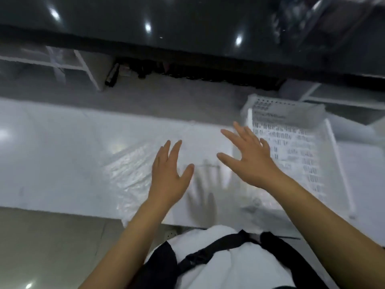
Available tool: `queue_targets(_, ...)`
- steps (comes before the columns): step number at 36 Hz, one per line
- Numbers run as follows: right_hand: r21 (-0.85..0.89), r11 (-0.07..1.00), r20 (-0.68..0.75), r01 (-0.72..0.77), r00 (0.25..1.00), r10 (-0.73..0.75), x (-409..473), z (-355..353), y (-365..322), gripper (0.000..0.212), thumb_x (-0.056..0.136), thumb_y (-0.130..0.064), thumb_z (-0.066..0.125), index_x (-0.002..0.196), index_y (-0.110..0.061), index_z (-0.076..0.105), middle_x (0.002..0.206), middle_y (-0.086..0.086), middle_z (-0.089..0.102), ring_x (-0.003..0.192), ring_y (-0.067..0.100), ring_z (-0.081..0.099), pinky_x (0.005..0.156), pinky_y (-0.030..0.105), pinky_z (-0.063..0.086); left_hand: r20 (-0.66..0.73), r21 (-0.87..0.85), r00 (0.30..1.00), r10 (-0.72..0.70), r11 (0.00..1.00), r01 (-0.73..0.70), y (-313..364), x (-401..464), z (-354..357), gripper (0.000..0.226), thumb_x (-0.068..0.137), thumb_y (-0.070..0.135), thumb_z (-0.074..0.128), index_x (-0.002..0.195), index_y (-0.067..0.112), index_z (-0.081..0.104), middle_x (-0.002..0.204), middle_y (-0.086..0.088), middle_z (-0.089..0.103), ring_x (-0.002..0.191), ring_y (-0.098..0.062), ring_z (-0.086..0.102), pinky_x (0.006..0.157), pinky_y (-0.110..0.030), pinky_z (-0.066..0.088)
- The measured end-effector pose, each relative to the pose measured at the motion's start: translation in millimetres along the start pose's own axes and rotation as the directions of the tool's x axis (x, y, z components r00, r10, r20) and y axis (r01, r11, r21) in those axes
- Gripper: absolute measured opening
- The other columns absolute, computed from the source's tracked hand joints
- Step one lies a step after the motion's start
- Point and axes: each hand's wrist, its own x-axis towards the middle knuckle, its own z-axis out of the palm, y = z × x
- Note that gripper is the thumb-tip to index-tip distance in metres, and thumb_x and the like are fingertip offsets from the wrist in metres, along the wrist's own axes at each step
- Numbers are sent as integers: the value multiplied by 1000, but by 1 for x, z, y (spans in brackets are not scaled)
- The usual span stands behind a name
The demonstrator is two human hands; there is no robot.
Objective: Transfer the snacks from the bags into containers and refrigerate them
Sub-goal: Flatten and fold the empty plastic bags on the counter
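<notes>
A white table (52,163) stood before a glossy black counter (166,21), with a dark cylindrical object (111,77) and a white frame (62,63) on the grey floor between.

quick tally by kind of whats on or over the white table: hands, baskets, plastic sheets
hands: 2, the left hand and the right hand, both held open over the table with fingers spread, holding nothing
white perforated basket: 1, at the table's right end
clear crinkled plastic sheet: 1, lying flat under the hands
total: 4
</notes>
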Motion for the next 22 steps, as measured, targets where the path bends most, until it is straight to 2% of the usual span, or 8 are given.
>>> queue_targets(4, 102, 969, -105, -225, 966, 236, -63, -43, 49, 60, 90, -67, 48, 147, -50, 37, 165, -16, 18, 154, 9, 5, 123, 49, 1, 248, -19, 936, 250, 967, -254, 43, -5, 24, 69, 97, 49, 59, 155, 43, 23, 167, 12, 18, 155, -10, 7, 126, -37, 4)
queue_targets(8, 184, 885, -196, -427, 867, 459, -128, -62, 92, 69, 79, -77, 43, 144, -52, 40, 162, -16, 27, 153, 11, 12, 123, 48, 5, 431, -5, 783, 450, 868, -496, 73, -9, 51, 77, 89, 65, 59, 151, 52, 16, 166, 15, 15, 155, -7, 0, 126, -38, -6)
queue_targets(12, 342, 774, -148, -533, 783, 605, -180, -50, 115, 73, 71, -79, 48, 139, -54, 43, 160, -15, 31, 152, 10, 14, 124, 47, 8, 561, 39, 598, 572, 703, -710, 92, -12, 86, 89, 85, 65, 65, 157, 43, 18, 169, 8, 11, 156, -16, -4, 126, -43, -7)
queue_targets(14, 371, 745, -117, -555, 767, 630, -196, -36, 120, 69, 70, -77, 51, 135, -55, 44, 159, -14, 33, 152, 12, 15, 124, 49, 11, 616, 72, 542, 572, 644, -762, 100, -14, 99, 87, 86, 62, 66, 157, 42, 20, 169, 6, 11, 156, -19, -4, 126, -44, -8)
queue_targets(16, 371, 733, -97, -570, 762, 641, -206, -21, 125, 61, 75, -71, 58, 133, -53, 47, 158, -13, 35, 152, 14, 17, 123, 50, 13, 653, 92, 529, 542, 636, -766, 105, -15, 107, 82, 88, 61, 64, 157, 41, 23, 168, 7, 14, 156, -19, 0, 125, -43, -9)
queue_targets(18, 336, 745, -93, -576, 767, 635, -211, -7, 128, 56, 83, -59, 66, 135, -48, 51, 159, -12, 35, 152, 16, 18, 122, 46, 12, 650, 61, 549, 525, 685, -726, 109, -15, 110, 76, 88, 66, 61, 154, 42, 32, 165, 10, 25, 155, -16, 9, 126, -42, -4)
queue_targets(20, 316, 762, -116, -565, 774, 622, -212, 1, 132, 53, 87, -54, 66, 137, -45, 53, 158, -12, 36, 151, 16, 19, 121, 42, 11, 594, 3, 624, 508, 774, -634, 118, -13, 108, 67, 88, 69, 55, 147, 40, 45, 158, 11, 39, 149, -10, 24, 127, -41, 7)
queue_targets(22, 346, 770, -153, -536, 777, 610, -210, 4, 137, 49, 88, -53, 64, 136, -45, 54, 156, -11, 39, 150, 15, 20, 121, 43, 10, 497, 23, 695, 520, 793, -609, 129, -1, 108, 55, 92, 60, 57, 141, 35, 55, 149, 9, 52, 141, -11, 39, 124, -42, 22)
